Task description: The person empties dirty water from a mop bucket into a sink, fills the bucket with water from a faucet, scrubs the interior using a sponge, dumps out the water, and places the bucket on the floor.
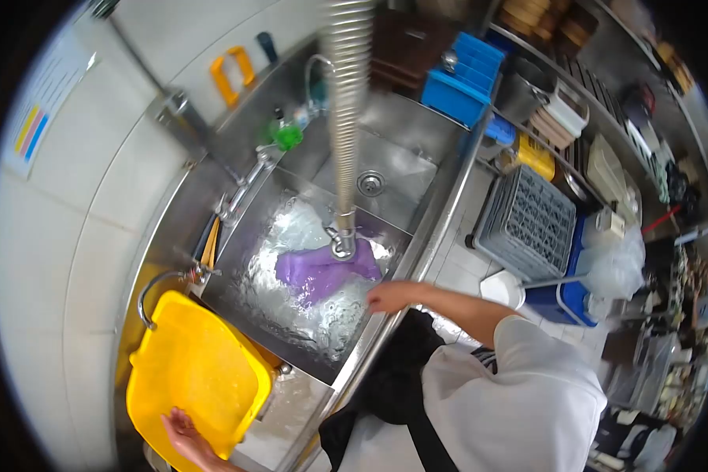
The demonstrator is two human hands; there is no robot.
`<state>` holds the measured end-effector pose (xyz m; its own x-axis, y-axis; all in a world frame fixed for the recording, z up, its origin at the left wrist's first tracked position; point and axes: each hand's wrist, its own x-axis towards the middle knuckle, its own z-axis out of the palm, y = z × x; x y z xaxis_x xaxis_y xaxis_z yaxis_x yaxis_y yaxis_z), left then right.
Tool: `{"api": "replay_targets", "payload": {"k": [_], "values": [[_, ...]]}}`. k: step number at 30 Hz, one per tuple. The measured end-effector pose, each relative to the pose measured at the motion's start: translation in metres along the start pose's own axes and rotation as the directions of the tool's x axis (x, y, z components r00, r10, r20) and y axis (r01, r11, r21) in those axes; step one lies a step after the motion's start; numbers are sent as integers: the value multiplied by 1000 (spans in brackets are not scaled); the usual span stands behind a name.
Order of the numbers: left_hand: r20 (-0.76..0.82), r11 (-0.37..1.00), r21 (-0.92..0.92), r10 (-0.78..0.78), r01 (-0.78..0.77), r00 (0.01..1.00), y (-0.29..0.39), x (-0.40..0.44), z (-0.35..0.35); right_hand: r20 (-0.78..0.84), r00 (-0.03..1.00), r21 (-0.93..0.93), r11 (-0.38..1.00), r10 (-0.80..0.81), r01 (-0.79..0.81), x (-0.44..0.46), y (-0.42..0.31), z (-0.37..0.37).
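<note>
A purple piece, cloth-like and soft-looking (315, 271), lies in the churning water of the middle sink basin (244, 315). Above it hangs a spray head (342, 245) on a ribbed metal hose (346, 118). My right hand (389, 297) is over the basin's near rim, to the right of the purple piece and apart from it; its fingers are curled in and nothing shows in them. At the lower left, my left hand (182, 431) is over the yellow tub (153, 370), fingers apart. Whether it touches the tub I cannot tell.
A curved faucet (145, 295) reaches over the tub. Beyond the middle basin is another basin with a drain (370, 183). A green bottle (287, 135) stands at the back ledge, a blue divided bin (460, 82) at the far end. Grey racks (527, 224) stand on the floor at right.
</note>
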<state>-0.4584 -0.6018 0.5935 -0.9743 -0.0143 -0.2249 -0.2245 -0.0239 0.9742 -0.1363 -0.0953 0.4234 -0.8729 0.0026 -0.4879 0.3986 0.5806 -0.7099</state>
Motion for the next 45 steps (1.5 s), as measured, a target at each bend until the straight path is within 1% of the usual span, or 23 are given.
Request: {"api": "replay_targets", "payload": {"k": [4,6,8,11,13,14,16,17,19,22,23,24,25,26,27,30,31,34,35,37,38,42,45], "values": [[360,982,171,14,-81,933,-2,-73,128,-113,975,-72,977,192,-201,-39,48,-137],[510,954,294,-102,-62,854,-27,-103,194,-484,840,96,969,247,-229,-4,106,-188],[603,913,406,-306,47,737,-72,-125,256,-715,662,449,874,226,186,99,212,-219],[607,830,553,-463,74,645,-120,-181,344,-592,637,633,774,494,-13,132,181,-300],[690,841,539,-417,-36,592,-130,-207,370,-320,806,947,191,498,258,186,180,-332],[624,801,598,-470,5,624,-125,-224,385,-308,826,950,200,472,240,204,164,-356],[518,803,567,-522,185,677,-121,-249,402,-29,788,897,-332,615,293,224,128,-399],[495,807,553,-518,207,698,-128,-252,398,-17,802,911,-321,597,259,254,132,-411],[258,677,713,-498,184,828,-144,-247,372,-548,698,724,-158,461,672,306,135,-420],[275,848,446,-435,287,857,-164,-241,335,-803,500,534,21,324,845,241,97,-399],[258,872,332,-451,360,854,-170,-237,328,-657,668,680,-108,350,725,229,104,-379],[178,749,567,-517,342,837,-156,-235,337,-481,803,785,-236,351,573,224,113,-366],[171,752,557,-519,352,838,-155,-237,352,-476,810,793,-230,343,564,228,123,-360],[266,705,709,-283,12,921,-154,-241,362,-313,871,831,-336,378,444,232,130,-352],[286,686,725,-221,-59,932,-152,-241,370,-141,908,834,-446,395,324,238,138,-346],[250,592,797,-141,-121,958,-147,-241,389,-174,922,709,-606,347,361,233,155,-342],[204,649,759,-156,-56,966,-150,-242,390,-167,923,713,-604,347,356,234,163,-336],[102,783,603,-267,153,958,-157,-243,395,-367,800,901,-34,474,433,227,179,-311],[63,830,477,-360,289,931,-158,-243,399,-366,800,904,-24,476,427,213,170,-324],[99,835,483,-352,264,931,-163,-243,398,-546,776,707,670,314,226,196,155,-348],[103,840,473,-353,266,930,-161,-245,400,-763,614,430,869,204,245,206,155,-352],[117,829,517,-315,213,942,-176,-244,393,-830,542,218,971,134,94,221,125,-387],[51,805,592,-91,43,995,-190,-260,395,-847,531,113,970,-18,214,232,128,-390]]}}
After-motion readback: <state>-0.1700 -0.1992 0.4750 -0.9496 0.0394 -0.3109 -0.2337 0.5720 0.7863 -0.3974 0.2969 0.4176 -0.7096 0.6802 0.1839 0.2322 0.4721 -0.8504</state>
